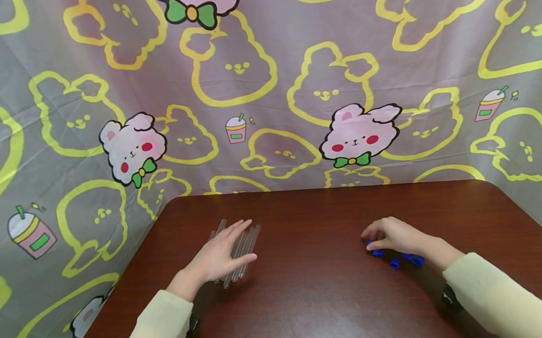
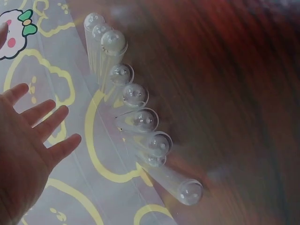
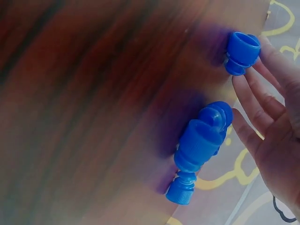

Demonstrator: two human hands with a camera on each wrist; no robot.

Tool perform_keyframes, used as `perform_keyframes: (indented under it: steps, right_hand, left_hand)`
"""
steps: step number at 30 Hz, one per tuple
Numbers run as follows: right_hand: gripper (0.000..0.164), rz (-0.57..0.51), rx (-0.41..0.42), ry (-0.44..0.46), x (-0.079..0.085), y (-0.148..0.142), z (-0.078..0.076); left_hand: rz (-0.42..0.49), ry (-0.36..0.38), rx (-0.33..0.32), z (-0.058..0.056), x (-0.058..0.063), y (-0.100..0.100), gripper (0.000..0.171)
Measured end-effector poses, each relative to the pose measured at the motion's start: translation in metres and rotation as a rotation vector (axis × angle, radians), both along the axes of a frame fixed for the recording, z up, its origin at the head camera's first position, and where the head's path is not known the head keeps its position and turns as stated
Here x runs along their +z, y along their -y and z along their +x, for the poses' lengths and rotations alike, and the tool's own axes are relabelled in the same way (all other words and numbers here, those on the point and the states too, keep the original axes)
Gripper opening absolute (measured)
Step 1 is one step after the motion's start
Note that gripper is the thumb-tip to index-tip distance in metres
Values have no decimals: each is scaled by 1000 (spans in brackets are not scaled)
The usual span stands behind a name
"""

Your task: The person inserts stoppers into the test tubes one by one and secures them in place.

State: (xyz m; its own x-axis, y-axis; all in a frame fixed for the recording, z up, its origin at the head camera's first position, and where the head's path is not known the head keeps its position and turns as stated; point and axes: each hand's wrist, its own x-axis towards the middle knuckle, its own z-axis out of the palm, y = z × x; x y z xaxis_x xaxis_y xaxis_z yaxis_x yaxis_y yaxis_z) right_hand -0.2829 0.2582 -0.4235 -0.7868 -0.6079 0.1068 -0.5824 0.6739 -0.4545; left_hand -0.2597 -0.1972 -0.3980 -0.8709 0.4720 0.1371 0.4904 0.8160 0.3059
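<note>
Loosely spread, the left hand [image 1: 216,257] has its fingers straight and the thumb well apart from them, with clear tubes [image 2: 135,95] side by side beneath the fingers; whether the fingers touch them I cannot tell. The tubes poke out past the fingertips and below the thumb, and their rounded ends form an uneven row. Well off to the right, the right hand [image 1: 397,234] has bent fingers and its thumb around one blue cap [image 3: 243,52]; whether they clamp it I cannot tell. Other caps [image 3: 201,143] lie just beside the lower fingertips, bunched together, between thumb and wrist in the head view. Brown table [image 1: 319,262] spreads between both sets of fingers.
</note>
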Motion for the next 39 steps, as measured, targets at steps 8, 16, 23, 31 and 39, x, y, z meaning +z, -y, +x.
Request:
perform_keyframes:
  steps: [8,16,23,31,39]
  right_hand:
    - [20,-16,17,41,2,4,-4]
    - [15,-18,3,69,1,6,-6]
    - [14,-19,-18,59,6,6,-2]
    - [15,-103,-28,26,13,2,8]
    - [17,-137,-29,6,18,-6,21]
  left_hand:
    - [29,42,-3,-5,0,-2,83]
    - [55,53,7,-10,-4,-6,73]
    - [97,72,-23,-15,-6,-7,72]
    - [122,73,-81,-23,-14,-6,66]
    - [144,99,-79,-26,-19,-7,53]
